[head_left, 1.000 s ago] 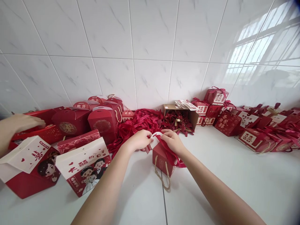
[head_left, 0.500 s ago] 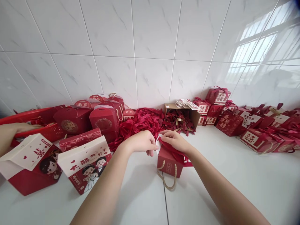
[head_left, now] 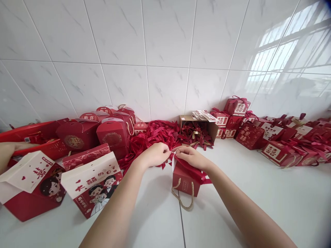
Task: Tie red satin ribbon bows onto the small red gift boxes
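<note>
A small red gift box [head_left: 184,181] with a rope handle [head_left: 184,199] stands on the white tiled surface in front of me. A red ribbon [head_left: 193,171] runs over its top. My left hand [head_left: 154,154] pinches one end of the ribbon at the box's upper left. My right hand [head_left: 190,156] is closed on the ribbon just above the box's top. The two hands nearly touch.
A heap of loose red ribbons [head_left: 152,135] and an open cardboard box [head_left: 198,126] lie behind. Red gift boxes [head_left: 112,134] stand at left, more at right [head_left: 249,135]. Two cartoon-printed boxes [head_left: 93,182] lie at front left. Another person's hand [head_left: 5,153] shows at the left edge.
My hands have drawn closer together over the box's top, with my left hand now pinching the ribbon end. The other person's hand has pulled back toward the left edge.
</note>
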`<action>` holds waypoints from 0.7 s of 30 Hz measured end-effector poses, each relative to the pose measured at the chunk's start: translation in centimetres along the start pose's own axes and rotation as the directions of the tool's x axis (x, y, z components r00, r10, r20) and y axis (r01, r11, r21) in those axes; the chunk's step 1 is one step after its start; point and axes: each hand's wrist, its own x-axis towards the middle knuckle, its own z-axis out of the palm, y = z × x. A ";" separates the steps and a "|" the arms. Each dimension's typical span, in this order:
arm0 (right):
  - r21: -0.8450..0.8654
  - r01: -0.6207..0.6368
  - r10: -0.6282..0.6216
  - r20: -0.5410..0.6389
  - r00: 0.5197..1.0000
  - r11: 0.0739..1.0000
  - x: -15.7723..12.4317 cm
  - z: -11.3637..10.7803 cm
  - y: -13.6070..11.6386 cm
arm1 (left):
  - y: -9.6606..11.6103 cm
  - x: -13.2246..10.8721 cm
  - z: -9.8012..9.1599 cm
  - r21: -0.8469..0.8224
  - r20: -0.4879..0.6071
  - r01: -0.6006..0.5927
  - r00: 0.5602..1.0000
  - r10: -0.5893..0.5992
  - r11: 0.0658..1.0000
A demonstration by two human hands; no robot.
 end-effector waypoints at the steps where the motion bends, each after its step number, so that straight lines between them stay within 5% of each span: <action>1: 0.016 -0.017 0.018 -0.018 1.000 1.000 0.0 0.0 0.0 | -0.3 -0.1 -0.2 0.032 -0.006 0.023 1.000 -0.023 0.999; 6: 0.169 0.051 0.009 -0.339 0.941 0.984 0.0 -1.0 -1.2 | -2.2 -0.5 -1.9 0.138 -0.188 0.223 0.962 -0.196 0.965; 8: 0.194 0.118 -0.011 -0.478 0.878 0.974 -0.4 -2.4 -1.9 | -2.3 -0.6 -2.3 0.113 -0.248 0.201 0.954 -0.169 0.973; 10: 0.129 0.054 0.025 -0.546 0.837 0.990 -1.3 -3.9 -2.3 | -1.8 -0.3 -2.1 0.054 -0.259 0.069 0.964 -0.052 0.996; 15: -0.126 -0.316 0.217 -0.493 0.843 0.940 -4.8 -5.1 -0.9 | 0.5 1.6 2.5 -0.196 -0.172 -0.209 0.969 0.176 0.958; 21: -0.138 -0.322 0.262 -0.338 0.904 0.937 -7.8 -1.8 1.6 | 0.1 -0.3 7.7 -0.352 -0.243 -0.201 0.963 0.118 0.914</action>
